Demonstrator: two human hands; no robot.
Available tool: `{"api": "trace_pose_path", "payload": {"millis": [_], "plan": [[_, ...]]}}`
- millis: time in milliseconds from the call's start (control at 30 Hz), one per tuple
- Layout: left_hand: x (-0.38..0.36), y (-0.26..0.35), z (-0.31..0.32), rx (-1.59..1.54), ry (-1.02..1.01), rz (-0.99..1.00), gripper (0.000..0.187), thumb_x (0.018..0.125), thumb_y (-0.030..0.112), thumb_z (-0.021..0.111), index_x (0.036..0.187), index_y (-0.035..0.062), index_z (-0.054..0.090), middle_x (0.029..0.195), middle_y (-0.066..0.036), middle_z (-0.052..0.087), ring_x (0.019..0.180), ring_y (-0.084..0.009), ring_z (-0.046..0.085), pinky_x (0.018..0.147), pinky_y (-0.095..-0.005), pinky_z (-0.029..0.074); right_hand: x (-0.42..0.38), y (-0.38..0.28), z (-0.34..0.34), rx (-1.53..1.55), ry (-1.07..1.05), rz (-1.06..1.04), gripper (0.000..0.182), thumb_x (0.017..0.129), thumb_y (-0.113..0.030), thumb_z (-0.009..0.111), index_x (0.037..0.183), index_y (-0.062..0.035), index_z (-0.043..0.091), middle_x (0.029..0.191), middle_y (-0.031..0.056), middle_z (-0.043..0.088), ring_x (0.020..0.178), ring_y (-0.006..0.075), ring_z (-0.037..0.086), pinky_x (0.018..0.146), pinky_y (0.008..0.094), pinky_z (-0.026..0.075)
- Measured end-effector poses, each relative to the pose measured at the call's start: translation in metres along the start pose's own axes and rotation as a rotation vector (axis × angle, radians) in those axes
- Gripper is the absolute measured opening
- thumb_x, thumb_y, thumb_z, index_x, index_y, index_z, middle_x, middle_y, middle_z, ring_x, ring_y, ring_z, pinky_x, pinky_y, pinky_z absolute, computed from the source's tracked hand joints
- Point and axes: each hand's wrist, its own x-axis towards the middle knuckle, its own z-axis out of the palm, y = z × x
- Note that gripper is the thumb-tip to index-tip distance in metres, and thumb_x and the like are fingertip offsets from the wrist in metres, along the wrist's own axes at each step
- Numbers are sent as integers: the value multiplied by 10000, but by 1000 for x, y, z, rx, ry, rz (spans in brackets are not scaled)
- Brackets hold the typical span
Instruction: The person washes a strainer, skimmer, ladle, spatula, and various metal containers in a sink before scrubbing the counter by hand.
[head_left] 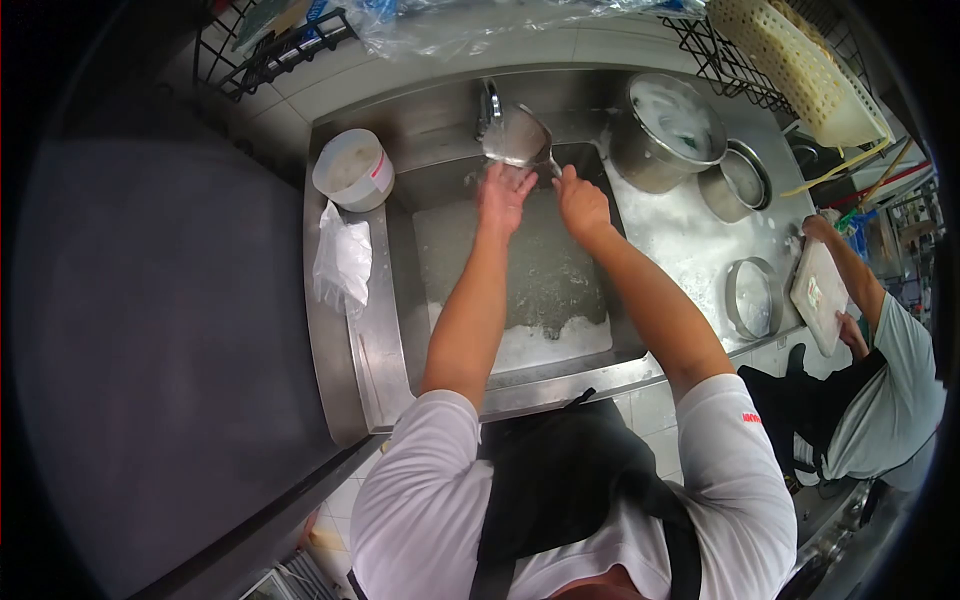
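Likely rinsing: right hand (585, 205) closed on the handle (556, 168) of the metal pan (524, 140), pan just beyond open left hand (503, 203) fingers, near faucet (489, 108); turning it calls for firm right grip, light left support.

Shirt (740, 470): white, short-sleeved, red lettering on the right sleeve (752, 418). Apron (570, 470): black, worn over the shirt, with dark shoulder straps (684, 545). Forearms: uncovered below the sleeves.

Shiny metal pan (524, 138) — tilted, by the faucet (489, 106).
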Motion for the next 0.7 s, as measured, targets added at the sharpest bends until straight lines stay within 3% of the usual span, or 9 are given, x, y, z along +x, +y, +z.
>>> {"api": "trace_pose_path", "payload": {"millis": [100, 133, 233, 267, 333, 433, 533, 633, 700], "plan": [[-6, -6, 15, 4, -25, -111, 528, 917, 273, 594, 1290, -36, 385, 1325, -218, 457, 1221, -310, 462, 947, -406, 446, 10, -4, 4, 99, -40, 18, 348, 954, -383, 443, 1000, -37, 432, 849, 239, 651, 779, 447, 631, 676, 527, 508], [-6, -10, 23, 140, 71, -87, 514, 911, 308, 608, 1233, -55, 438, 1264, -218, 512, 1160, -314, 518, 912, -402, 471, 11, -4, 7, 130, -59, 16, 365, 951, -391, 446, 1016, -32, 438, 862, 249, 650, 787, 456, 626, 690, 538, 502], [3, -14, 34, 265, -76, -134, 430, 928, 307, 585, 1149, -54, 509, 1113, -196, 599, 1048, -309, 588, 865, -389, 499, 8, -20, 13, 192, -75, -49, 417, 945, -400, 436, 1100, -13, 465, 866, 268, 647, 847, 446, 632, 751, 531, 499], [6, -16, 38, 229, 82, -76, 337, 931, 285, 583, 1029, -36, 559, 918, -143, 639, 920, -292, 630, 816, -389, 520, 10, -22, 12, 194, -118, -40, 422, 945, -396, 435, 1116, -12, 466, 876, 270, 646, 856, 446, 630, 763, 531, 495], [9, -14, 40, 170, 137, -15, 290, 929, 267, 588, 981, -17, 561, 859, -120, 627, 878, -276, 630, 810, -390, 522, 15, -26, 9, 202, -204, -16, 432, 945, -388, 433, 1148, -8, 467, 896, 274, 645, 874, 447, 626, 788, 530, 487], [15, -11, 34, 97, 139, -8, 254, 932, 265, 579, 928, 12, 559, 795, -99, 606, 852, -253, 625, 800, -398, 522, 15, -33, 9, 266, -188, 36, 422, 939, -391, 445, 1114, -10, 492, 921, 275, 644, 904, 452, 616, 798, 525, 477], [8, 6, 30, -68, 69, -41, 240, 940, 271, 557, 894, 35, 553, 767, -86, 587, 836, -230, 610, 798, -402, 511, 9, -23, 11, 578, -109, -65, 405, 937, -403, 468, 1086, -31, 523, 871, 242, 652, 852, 431, 627, 741, 527, 470], [17, 12, 17, -173, -27, -120, 220, 926, 255, 560, 855, 48, 540, 756, -71, 567, 813, -208, 589, 805, -402, 496, 4, -10, 14, 527, -314, -86, 387, 935, -427, 475, 996, -51, 544, 847, 242, 642, 849, 432, 618, 730, 535, 457], [22, 12, 8, -197, 7, -160, 206, 905, 240, 571, 830, 52, 531, 755, -61, 557, 794, -198, 576, 804, -401, 489, -4, -14, 19, 396, -178, -33, 376, 937, -434, 472, 959, -63, 530, 818, 246, 633, 822, 440, 613, 709, 540, 457]]}}
